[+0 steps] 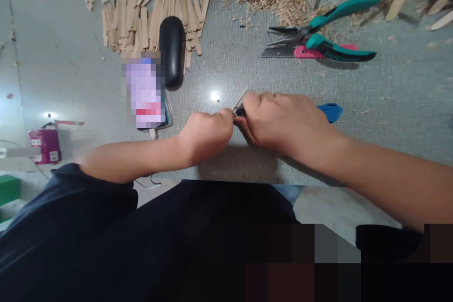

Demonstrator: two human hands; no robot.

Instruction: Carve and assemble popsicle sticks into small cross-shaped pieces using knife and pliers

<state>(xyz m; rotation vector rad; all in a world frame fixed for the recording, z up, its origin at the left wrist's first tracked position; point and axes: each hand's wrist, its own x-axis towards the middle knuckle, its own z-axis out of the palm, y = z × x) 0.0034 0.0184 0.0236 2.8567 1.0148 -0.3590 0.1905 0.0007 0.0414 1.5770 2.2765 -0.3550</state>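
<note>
My left hand [208, 134] is closed near the table's front edge, its fingertips pinched on the lower end of a thin wooden strip [241, 98]. Just right of it, my right hand [283, 120] is wrapped round a tool with a blue handle [331, 112]. The handle's end sticks out behind the palm, and a dark part of the tool shows between the two hands, against the strip. The hands nearly touch. How the tool's tip meets the wood is too small to tell.
Teal pliers [307, 33] lie across a pink-handled cutter [304, 52] behind my right hand. Wood shavings [272, 0] and flat sticks [123, 21] lie further back. A black case [171, 52] and a phone [145, 94] are at the left. A purple box [49, 145] sits far left.
</note>
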